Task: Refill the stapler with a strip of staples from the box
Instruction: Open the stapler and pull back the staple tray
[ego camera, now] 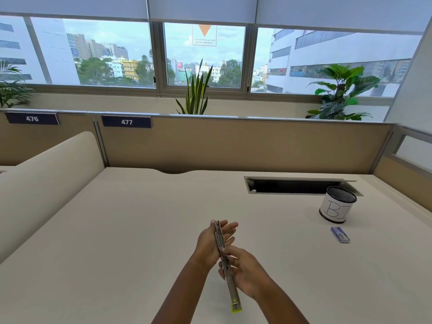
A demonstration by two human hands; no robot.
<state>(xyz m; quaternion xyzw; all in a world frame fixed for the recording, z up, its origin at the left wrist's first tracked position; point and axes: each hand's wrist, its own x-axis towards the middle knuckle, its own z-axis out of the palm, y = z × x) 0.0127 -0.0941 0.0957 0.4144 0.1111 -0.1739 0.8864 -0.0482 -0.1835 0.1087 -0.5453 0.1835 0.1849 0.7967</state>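
Observation:
Both hands hold the metal stapler, swung fully open into one long line above the desk, its yellow-green tip nearest me. My left hand cradles the far half, fingers stretched past it. My right hand grips the near half around the hinge, thumb and fingertips on the rail. Whether a strip of staples lies in the rail I cannot tell. The small blue staple box lies shut on the desk to the right, well apart from both hands.
A mesh cup wrapped in white paper with handwritten letters stands behind the box. An open cable slot is cut into the cream desk. A curved divider rises on the left and a partition wall at the back.

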